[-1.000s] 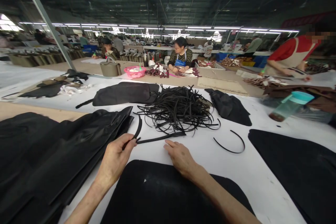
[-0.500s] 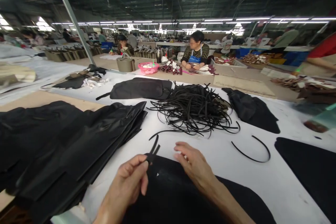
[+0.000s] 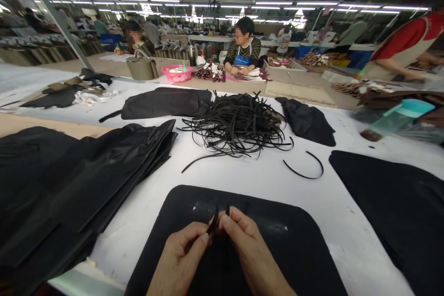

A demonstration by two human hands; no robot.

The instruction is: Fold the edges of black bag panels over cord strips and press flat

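Note:
My left hand (image 3: 180,259) and my right hand (image 3: 248,252) meet low in the middle, both pinching a thin black strap (image 3: 214,219) whose two ends stick up between the fingertips. Under both hands lies a flat black rounded panel (image 3: 277,249) on the white table (image 3: 243,171). Beyond it sits a tangled heap of black straps (image 3: 239,125), with one loose curved strap (image 3: 305,169) to its right.
A stack of black sheets (image 3: 79,185) fills the left side. Another black panel (image 3: 395,203) lies at right, a folded black piece (image 3: 163,101) and a dark cloth (image 3: 307,122) farther back. A teal-lidded bottle (image 3: 395,120) lies at right. Seated people work at tables behind.
My left hand carried the strap from the table's bare part back over the black panel. My right hand left the table and came in to pinch the strap too.

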